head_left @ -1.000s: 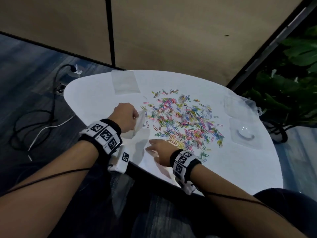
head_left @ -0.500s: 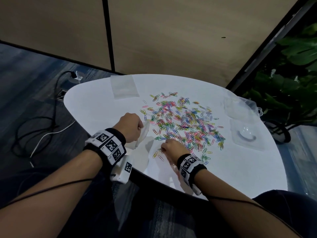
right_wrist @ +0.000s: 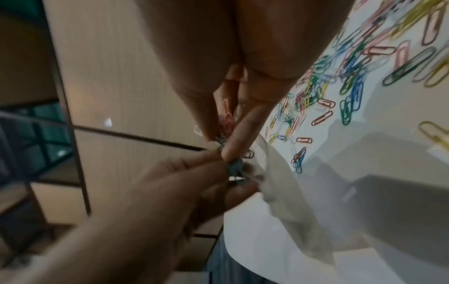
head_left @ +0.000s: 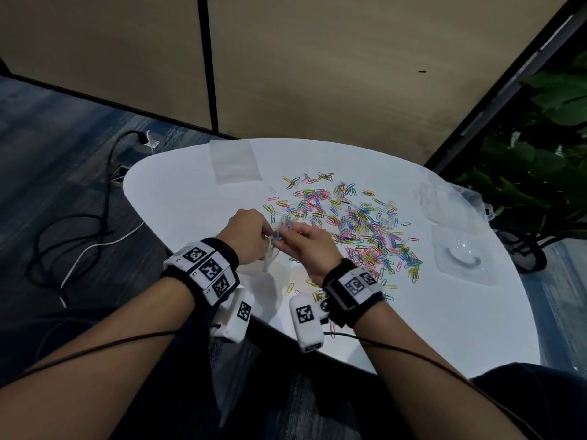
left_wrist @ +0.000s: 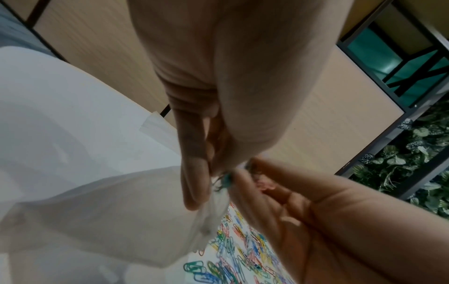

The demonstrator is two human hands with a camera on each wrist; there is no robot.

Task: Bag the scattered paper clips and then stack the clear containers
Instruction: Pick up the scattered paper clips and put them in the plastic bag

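Several coloured paper clips (head_left: 349, 223) lie scattered across the white table (head_left: 178, 198). My left hand (head_left: 268, 238) pinches the mouth of a clear plastic bag (head_left: 272, 254), which hangs from it to the table; the left wrist view shows the bag (left_wrist: 109, 211) draped below the fingers. My right hand (head_left: 286, 237) meets it at the bag's mouth and pinches a small bunch of clips (right_wrist: 227, 124). A green clip (right_wrist: 235, 170) sticks out where the two hands touch. Two clear containers, one (head_left: 451, 201) behind the other (head_left: 460, 258), sit at the table's right side.
A second flat clear bag (head_left: 235, 161) lies at the table's far left. A few loose clips (head_left: 292, 285) rest near the front edge under my wrists. Cables (head_left: 73, 236) run over the floor on the left; a leafy plant (head_left: 540, 160) stands to the right.
My right hand has come off the table with a pinch of clips and swung left to the bag's mouth. My left hand has raised the bag slightly toward it.
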